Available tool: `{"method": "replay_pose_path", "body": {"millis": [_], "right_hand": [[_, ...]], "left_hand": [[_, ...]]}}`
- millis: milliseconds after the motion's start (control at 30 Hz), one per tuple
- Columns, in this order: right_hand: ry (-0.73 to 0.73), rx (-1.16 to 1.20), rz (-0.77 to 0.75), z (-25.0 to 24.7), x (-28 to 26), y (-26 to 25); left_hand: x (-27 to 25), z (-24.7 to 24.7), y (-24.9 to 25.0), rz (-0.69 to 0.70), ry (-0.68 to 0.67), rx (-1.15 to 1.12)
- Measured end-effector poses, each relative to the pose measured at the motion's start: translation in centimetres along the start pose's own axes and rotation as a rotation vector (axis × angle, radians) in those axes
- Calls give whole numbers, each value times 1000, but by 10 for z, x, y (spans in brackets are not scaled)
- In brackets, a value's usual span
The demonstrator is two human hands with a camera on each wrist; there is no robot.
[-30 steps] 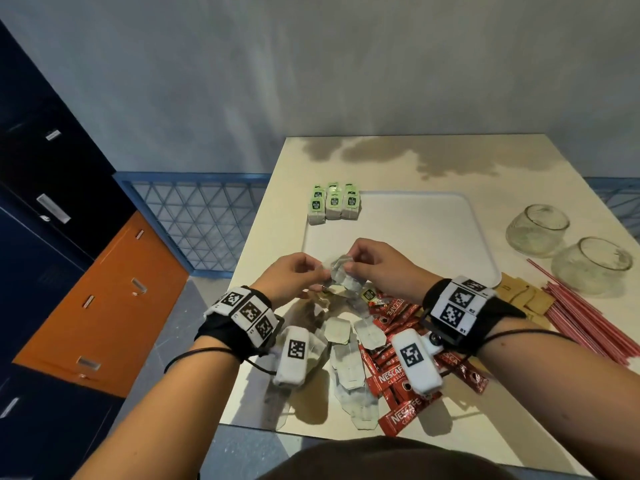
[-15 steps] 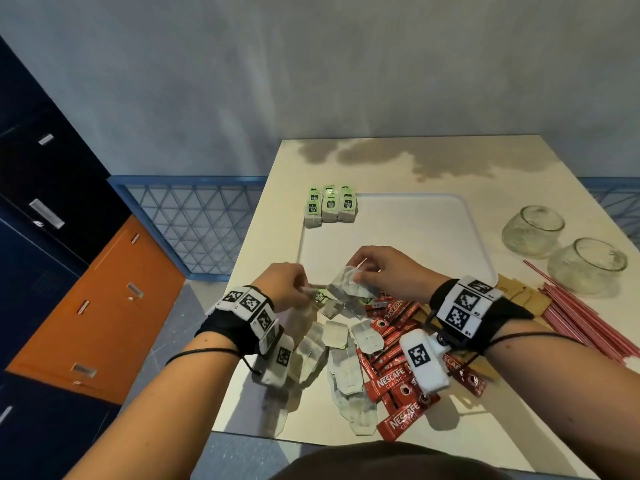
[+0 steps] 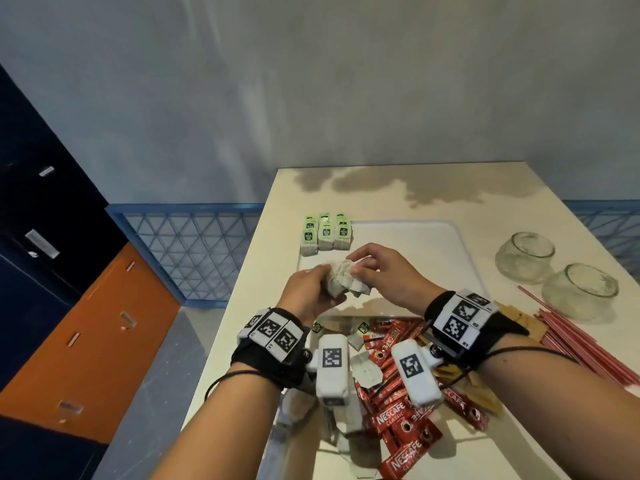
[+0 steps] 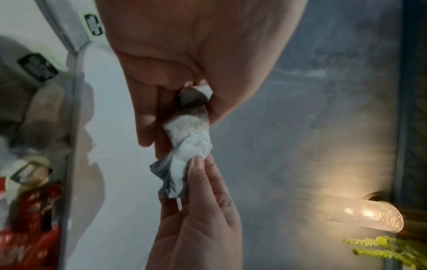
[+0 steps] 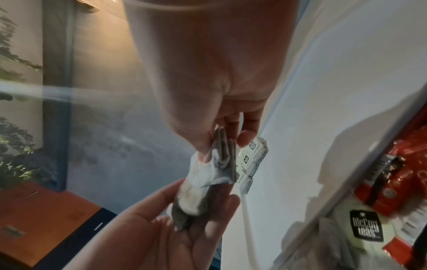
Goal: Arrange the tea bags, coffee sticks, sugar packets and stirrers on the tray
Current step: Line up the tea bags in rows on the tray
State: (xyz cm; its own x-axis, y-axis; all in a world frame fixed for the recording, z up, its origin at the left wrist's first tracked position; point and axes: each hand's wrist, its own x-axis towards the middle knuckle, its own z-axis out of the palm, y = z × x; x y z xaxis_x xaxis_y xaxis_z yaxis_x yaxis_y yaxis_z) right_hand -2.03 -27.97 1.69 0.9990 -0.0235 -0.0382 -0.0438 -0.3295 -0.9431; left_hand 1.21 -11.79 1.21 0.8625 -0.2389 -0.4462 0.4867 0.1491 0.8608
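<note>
Both hands hold a small bunch of white tea bags [image 3: 343, 282] just above the near-left part of the white tray [image 3: 422, 244]. My left hand [image 3: 317, 289] grips the bunch from the left; in the left wrist view, thumb and fingers close round the tea bags [image 4: 191, 140]. My right hand [image 3: 363, 268] pinches the same bunch from the right, and the right wrist view shows the tea bags [image 5: 212, 164] between its thumb and fingers. A row of green-tagged tea bags [image 3: 325, 235] lies at the tray's far-left corner.
Loose tea bags [image 3: 367, 370] and red coffee sticks [image 3: 398, 414] are piled at the table's near edge under my wrists. Brown sugar packets [image 3: 519, 318] and red stirrers [image 3: 585, 344] lie to the right, beside two glass bowls [image 3: 524, 256].
Both hands have moved away from the pile and forward over the tray, carrying the tea bags. The bags are now bunched tighter between the hands.
</note>
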Motion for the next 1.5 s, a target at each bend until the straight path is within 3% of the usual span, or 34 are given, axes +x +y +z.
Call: {"method": "replay_pose_path", "body": {"millis": [200,433,800,967,1100,1167,1267,1367,1433,1500], "right_hand": [[41,-9,-7,-8,4,3],[125,-35,40,-11,9,11],[208,65,-11,-15,22,10],[109,5,-32,-12,30,8],[125,75,-19,-12,39,4],[122,46,-19,-12,44,4],[217,-106,-16,-16,53,10],[281,-259,-2,-16,58,13],[225,-305,-16,-9,59,13],[189,-319,-34,0,59,14]], "left_hand": [[-10,7,1,0,-251,100],[2,11,-3,70,-148,35],[12,12,4,2,-235,-155],[19,11,7,-19,-231,-196],[27,9,7,-23,-255,-219],[31,9,7,-11,-213,-191],[42,7,6,35,-30,-143],[52,6,4,214,164,108],[54,10,4,360,170,337],[58,15,4,421,144,440]]}}
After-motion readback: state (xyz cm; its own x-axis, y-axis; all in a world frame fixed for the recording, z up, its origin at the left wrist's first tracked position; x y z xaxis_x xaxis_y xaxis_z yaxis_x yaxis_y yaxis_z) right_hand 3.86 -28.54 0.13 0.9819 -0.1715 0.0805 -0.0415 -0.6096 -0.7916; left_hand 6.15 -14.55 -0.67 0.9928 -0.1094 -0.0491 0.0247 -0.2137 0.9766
